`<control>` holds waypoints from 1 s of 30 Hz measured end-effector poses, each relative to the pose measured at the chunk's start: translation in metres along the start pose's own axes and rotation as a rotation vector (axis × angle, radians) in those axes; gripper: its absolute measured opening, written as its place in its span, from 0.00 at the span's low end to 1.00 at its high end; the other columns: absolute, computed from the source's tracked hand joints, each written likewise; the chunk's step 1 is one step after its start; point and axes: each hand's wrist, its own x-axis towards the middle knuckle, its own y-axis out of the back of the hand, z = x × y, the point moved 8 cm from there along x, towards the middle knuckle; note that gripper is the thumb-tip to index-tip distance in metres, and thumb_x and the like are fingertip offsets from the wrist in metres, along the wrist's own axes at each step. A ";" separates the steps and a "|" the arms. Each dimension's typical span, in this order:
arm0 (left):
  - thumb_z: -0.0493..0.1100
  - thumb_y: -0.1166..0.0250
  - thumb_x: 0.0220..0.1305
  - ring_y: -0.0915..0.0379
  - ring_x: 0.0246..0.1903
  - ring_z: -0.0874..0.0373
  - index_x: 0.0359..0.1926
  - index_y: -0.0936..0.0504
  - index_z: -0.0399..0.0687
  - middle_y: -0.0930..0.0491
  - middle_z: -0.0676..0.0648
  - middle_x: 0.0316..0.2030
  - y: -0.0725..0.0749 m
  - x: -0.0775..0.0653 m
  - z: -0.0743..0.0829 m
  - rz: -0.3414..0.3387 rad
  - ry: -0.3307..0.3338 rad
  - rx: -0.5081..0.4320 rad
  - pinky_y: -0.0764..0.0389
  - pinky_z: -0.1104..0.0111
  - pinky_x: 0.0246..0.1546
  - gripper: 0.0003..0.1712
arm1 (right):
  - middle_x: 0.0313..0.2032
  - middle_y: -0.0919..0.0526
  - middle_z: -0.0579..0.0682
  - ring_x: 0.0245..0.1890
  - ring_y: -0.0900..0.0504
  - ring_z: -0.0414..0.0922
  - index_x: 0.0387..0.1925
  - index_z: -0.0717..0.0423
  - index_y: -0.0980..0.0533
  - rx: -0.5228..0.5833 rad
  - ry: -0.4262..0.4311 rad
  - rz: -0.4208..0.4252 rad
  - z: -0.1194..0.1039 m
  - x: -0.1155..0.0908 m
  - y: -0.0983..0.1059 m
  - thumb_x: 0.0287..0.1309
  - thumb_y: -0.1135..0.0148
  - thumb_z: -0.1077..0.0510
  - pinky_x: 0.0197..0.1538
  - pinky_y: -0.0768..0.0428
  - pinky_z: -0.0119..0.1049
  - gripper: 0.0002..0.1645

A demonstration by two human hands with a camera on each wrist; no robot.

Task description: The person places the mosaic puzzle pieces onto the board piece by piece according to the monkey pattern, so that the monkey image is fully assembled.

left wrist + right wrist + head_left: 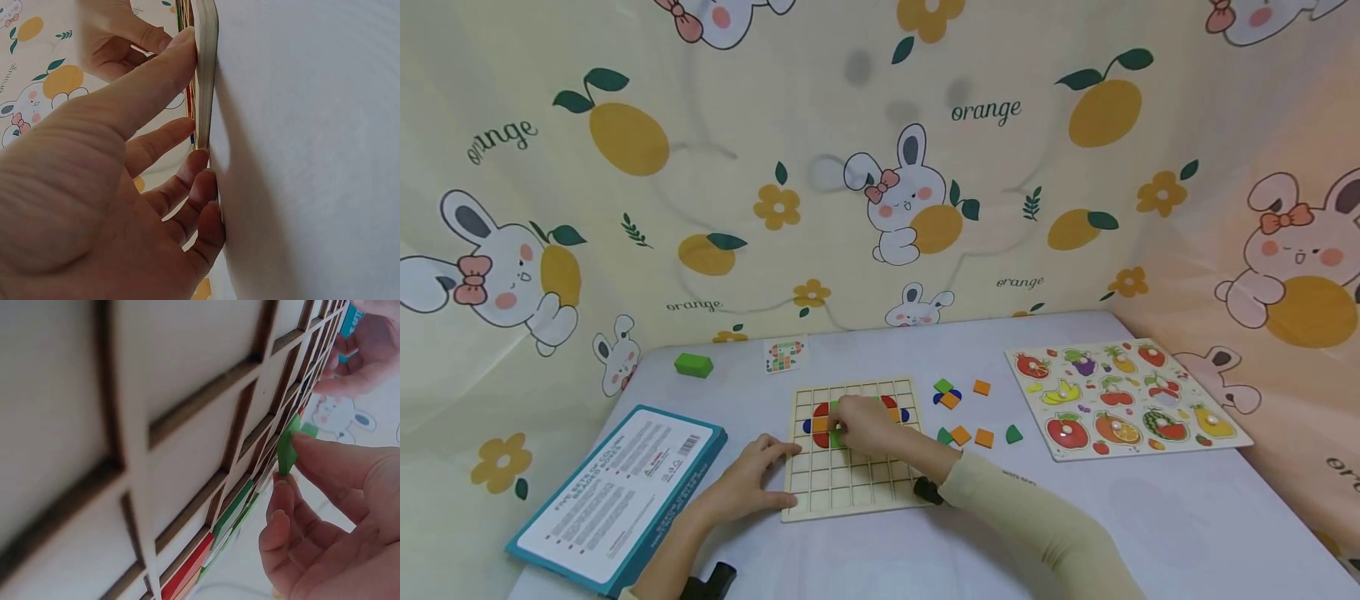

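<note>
My right hand [867,423] is over the upper part of a wooden grid board [850,492]. Between its thumb and fingers it pinches a green tile [286,449], close over the grid in the right wrist view. Red, orange, blue and green pieces fill some upper cells, among them a red piece [821,438] and a blue piece [905,414]; the right hand hides part of that row. At the board's left edge my left hand [745,477] rests with fingers spread, its thumb and index fingertip touching the edge and the other fingers low beside it.
Loose orange and green tiles, such as an orange tile [984,437], lie right of the board. Behind it is a pattern card [786,355], with a green block [693,365] farther left. A blue-edged box [617,500] lies left, a fruit puzzle board [1127,400] right.
</note>
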 end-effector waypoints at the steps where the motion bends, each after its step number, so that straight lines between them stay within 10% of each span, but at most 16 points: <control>1: 0.57 0.21 0.48 0.37 0.50 0.55 0.65 0.25 0.51 0.31 0.51 0.49 0.000 0.000 0.000 0.000 0.000 0.000 0.28 0.54 0.54 0.44 | 0.34 0.15 0.43 0.32 0.23 0.36 0.36 0.52 0.12 -0.004 -0.006 0.000 0.000 0.000 -0.001 0.53 0.30 0.67 0.34 0.25 0.29 0.10; 24: 0.57 0.21 0.48 0.37 0.51 0.55 0.65 0.25 0.50 0.31 0.51 0.49 0.002 -0.001 0.000 0.003 -0.003 -0.013 0.29 0.52 0.56 0.44 | 0.40 0.14 0.46 0.35 0.19 0.37 0.41 0.55 0.13 0.012 -0.018 -0.004 0.002 -0.005 -0.003 0.59 0.30 0.57 0.33 0.24 0.27 0.09; 30: 0.56 0.21 0.48 0.36 0.51 0.54 0.65 0.25 0.50 0.31 0.51 0.49 0.001 0.000 0.000 0.003 0.016 -0.019 0.30 0.51 0.57 0.44 | 0.41 0.19 0.47 0.39 0.24 0.41 0.42 0.53 0.15 -0.183 0.000 -0.010 -0.004 -0.025 0.004 0.61 0.31 0.50 0.36 0.26 0.30 0.12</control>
